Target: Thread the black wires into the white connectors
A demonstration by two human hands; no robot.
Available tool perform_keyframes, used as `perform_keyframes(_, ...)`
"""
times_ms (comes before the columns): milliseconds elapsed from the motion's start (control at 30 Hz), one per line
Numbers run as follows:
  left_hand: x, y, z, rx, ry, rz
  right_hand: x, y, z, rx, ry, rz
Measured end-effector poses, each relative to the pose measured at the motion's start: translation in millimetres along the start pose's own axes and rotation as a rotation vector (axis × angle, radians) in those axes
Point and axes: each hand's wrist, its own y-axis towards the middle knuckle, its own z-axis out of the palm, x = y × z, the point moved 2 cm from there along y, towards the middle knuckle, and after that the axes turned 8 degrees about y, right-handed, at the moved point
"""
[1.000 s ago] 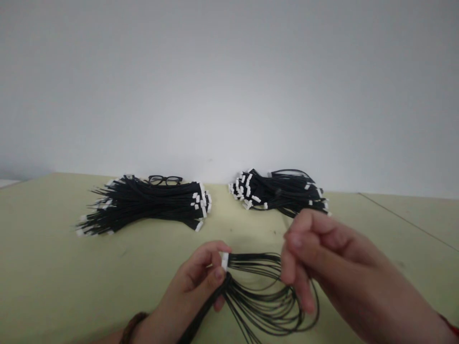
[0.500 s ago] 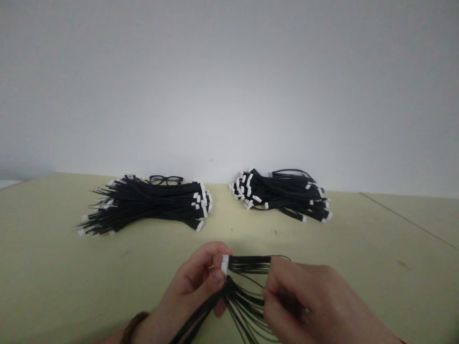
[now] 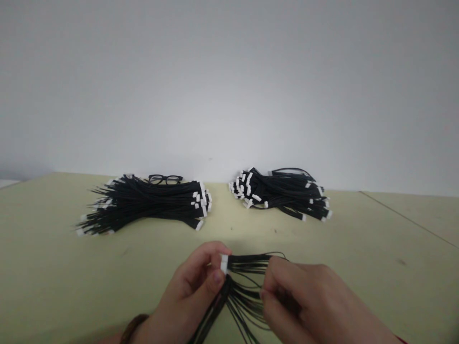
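My left hand (image 3: 195,286) is closed, pinching the white connector (image 3: 224,263) of a black wire harness between thumb and fingers. From that connector, thin black wires (image 3: 249,263) run right toward my right hand (image 3: 308,301). Its thumb and forefinger are pressed together on the wires; which strands they grip is hidden. More black wires (image 3: 236,306) fan out below the connector, some passing under my left thumb and off the bottom edge.
On the table (image 3: 358,248), a pile of black wire harnesses (image 3: 154,200) with white connectors lies back left. A second harness pile (image 3: 283,191) lies back right. Black-framed glasses (image 3: 165,179) rest behind the left pile, near the wall (image 3: 229,86).
My right hand has shifted slightly left with the wires. The lower wires have swung a little to the right. My left hand keeps its pinch on the connector.
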Motion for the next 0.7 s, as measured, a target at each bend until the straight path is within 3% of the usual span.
perform_keyframes(200,1,-3,-2.1,-0.005,0.109,0.056,1,0,-3,0.02,0.015,0.006)
perform_keyframes(333,0,-3,0.0,0.015,0.102,0.045,1,-1,-1,0.003,-0.011,-0.074)
perform_keyframes(533,-7,-6,6.6,0.072,0.078,-0.052,5,-3,9,-0.191,-0.188,-0.323)
perform_keyframes(700,-1,-10,3.2,0.129,0.025,0.013,6,-5,11,-0.31,-0.231,-0.422)
